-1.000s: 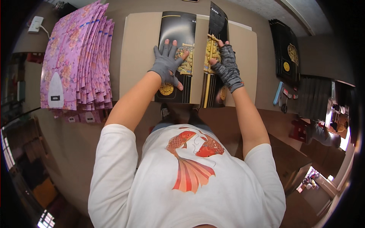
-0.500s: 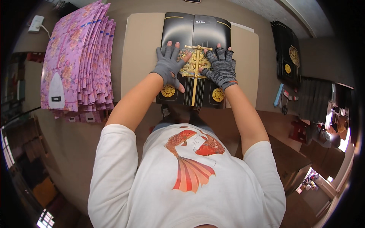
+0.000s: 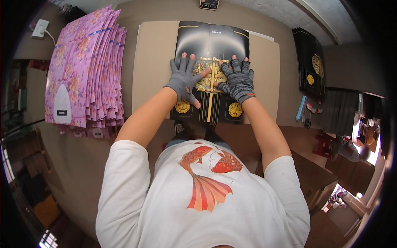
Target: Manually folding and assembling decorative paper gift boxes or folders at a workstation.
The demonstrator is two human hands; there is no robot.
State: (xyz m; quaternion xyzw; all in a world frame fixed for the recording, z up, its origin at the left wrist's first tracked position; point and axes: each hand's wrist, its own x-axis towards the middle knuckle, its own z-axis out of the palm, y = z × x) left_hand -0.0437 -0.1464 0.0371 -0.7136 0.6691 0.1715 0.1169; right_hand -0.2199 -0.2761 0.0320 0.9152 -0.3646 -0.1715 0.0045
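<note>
A glossy black printed sheet (image 3: 206,39) with gold ornament lies on a tan board (image 3: 155,41). Its two halves meet at a crease down the middle, beside a printed gold bar and a patterned panel. My left hand (image 3: 183,80), in a plain grey fingerless glove, rests palm down with spread fingers on the sheet's left half. On the right half my right hand (image 3: 237,82) lies flat too, in a dark mottled fingerless glove, its fingers apart and its thumb near the gold bar. Neither hand grips anything.
To the left stands a tall pile of pink floral packets (image 3: 78,70). Black packets (image 3: 309,62) with gold print are stacked at the right, with a blue tool (image 3: 301,108) and scissors (image 3: 307,122) below. A phone (image 3: 209,4) sits at the far edge.
The whole view has shifted slightly, so the table sits lower and more of the phone shows. Around its crease the black sheet looks flatter. Both hands remain spread on it.
</note>
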